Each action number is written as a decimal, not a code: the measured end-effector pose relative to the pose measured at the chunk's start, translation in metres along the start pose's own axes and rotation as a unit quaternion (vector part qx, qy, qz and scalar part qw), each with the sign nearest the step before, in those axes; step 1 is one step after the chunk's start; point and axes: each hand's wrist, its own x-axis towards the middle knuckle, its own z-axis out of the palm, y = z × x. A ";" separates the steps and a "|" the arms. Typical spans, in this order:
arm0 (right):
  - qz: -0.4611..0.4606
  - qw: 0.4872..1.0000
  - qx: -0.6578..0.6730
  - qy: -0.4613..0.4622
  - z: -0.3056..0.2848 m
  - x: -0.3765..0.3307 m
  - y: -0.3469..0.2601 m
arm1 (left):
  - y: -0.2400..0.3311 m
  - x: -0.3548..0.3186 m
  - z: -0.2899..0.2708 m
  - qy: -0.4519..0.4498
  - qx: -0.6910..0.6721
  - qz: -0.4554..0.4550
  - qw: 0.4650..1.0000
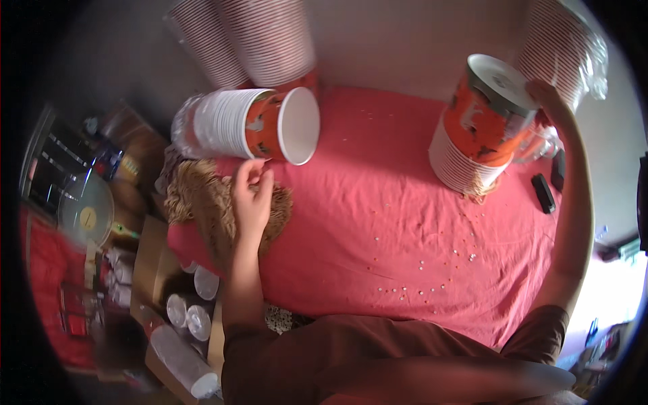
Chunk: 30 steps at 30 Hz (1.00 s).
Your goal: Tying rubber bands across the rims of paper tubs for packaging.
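Observation:
My right hand (545, 101) is closed on the edge of the uppermost orange paper bucket (478, 125), whose pale round base faces up. That bucket tops an upside-down stack of white-rimmed buckets (459, 162) at the right, with tan shredded fibre sticking out below. My left hand (252, 196) has loosely curled fingers, thumb and forefinger apart, and nothing plain between them. It is just in front of a second stack of buckets (226, 125) lying on its side in clear plastic, its white open mouth turned right. Beside and under that wrist lies a heap of tan shredded fibre (202, 192).
A red cloth (344, 223) covers the work surface, with small white and orange bits (422, 265) scattered on it. Tall bucket stacks (266, 40) stand at the back. Two black objects (543, 194) lie at right. A cardboard box (152, 263) with clear-wrapped cups (179, 358) stands at lower left.

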 end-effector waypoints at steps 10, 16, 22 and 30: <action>-0.250 0.943 -0.098 0.195 0.004 -0.020 -0.002 | 0.030 0.061 0.039 -0.015 0.238 0.058 0.969; -0.381 0.855 -0.213 0.280 0.068 -0.098 -0.099 | -0.001 0.049 0.045 0.006 0.213 0.032 0.976; -0.456 0.876 -0.122 0.103 0.164 -0.141 -0.126 | 0.005 0.042 0.052 0.057 0.161 0.085 0.982; -0.506 0.845 -0.171 0.022 0.291 -0.155 -0.116 | 0.056 0.026 0.050 -0.049 -0.162 -0.092 0.981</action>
